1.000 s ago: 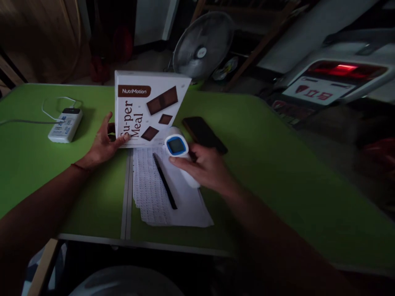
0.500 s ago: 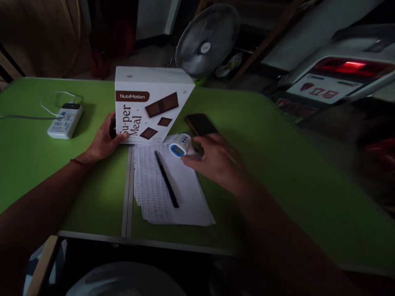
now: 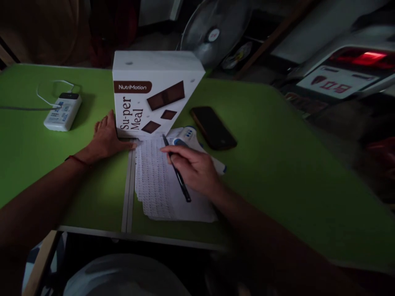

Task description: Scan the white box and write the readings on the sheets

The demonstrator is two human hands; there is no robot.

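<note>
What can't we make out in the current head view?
All in the head view:
- Writing on the papers: too small and dim to read.
- White thermometer: display unreadable at this angle; body partly behind the right hand.
- Box: back and contents hidden by its front and top.
- Fan: upper part cut off by the top edge.
</note>
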